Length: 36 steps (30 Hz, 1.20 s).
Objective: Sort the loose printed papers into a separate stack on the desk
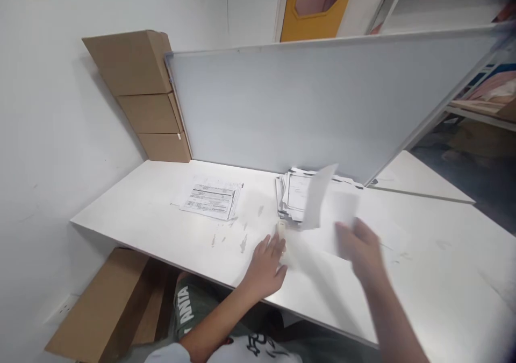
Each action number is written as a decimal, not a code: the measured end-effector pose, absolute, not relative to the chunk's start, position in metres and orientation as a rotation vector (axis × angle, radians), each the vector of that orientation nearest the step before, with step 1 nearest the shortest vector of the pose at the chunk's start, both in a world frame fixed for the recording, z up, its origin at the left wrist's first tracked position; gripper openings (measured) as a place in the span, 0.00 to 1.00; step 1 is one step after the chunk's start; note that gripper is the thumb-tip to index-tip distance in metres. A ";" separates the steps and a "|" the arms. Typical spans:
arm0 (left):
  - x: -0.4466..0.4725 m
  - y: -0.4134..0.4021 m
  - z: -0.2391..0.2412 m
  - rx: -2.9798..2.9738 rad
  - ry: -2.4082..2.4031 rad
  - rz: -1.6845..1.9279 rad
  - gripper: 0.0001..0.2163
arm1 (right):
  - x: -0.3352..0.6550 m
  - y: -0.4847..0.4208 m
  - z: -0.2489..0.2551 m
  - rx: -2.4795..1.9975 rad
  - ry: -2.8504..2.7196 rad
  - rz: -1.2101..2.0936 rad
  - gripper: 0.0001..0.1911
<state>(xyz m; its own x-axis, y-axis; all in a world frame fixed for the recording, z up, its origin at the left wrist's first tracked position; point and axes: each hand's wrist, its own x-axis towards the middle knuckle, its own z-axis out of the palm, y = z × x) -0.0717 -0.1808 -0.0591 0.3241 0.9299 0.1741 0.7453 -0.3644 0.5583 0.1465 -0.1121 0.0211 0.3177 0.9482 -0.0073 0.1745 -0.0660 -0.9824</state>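
My left hand (266, 263) lies on the white table, fingers stretched out and flat. Its fingertips touch a small cream-coloured object (281, 227), partly covered, whose kind I cannot make out. My right hand (360, 244) is closed on a sheet of paper (345, 207), both smeared by motion. Beside it a white sheet (318, 196) stands curled up at the edge of a paper stack (297, 191). I cannot tell whether the curled sheet and the held one are the same piece.
Printed papers (212, 197) lie on the table (161, 207) to the left. A whitish divider panel (302, 105) closes off the back. Cardboard boxes (151, 113) are piled at the back left corner. Below the front edge is an open carton (100, 304).
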 end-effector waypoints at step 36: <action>-0.089 -0.142 -0.075 2.132 1.430 0.824 0.21 | 0.184 -0.017 -0.028 -1.991 -1.677 0.266 0.41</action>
<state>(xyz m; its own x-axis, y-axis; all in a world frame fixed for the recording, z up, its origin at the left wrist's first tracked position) -0.0887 -0.1415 -0.0754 0.2869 0.9297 0.2309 0.6664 -0.3668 0.6491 0.1837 -0.0174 -0.0278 0.2146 0.9605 0.1770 0.8585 -0.0991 -0.5031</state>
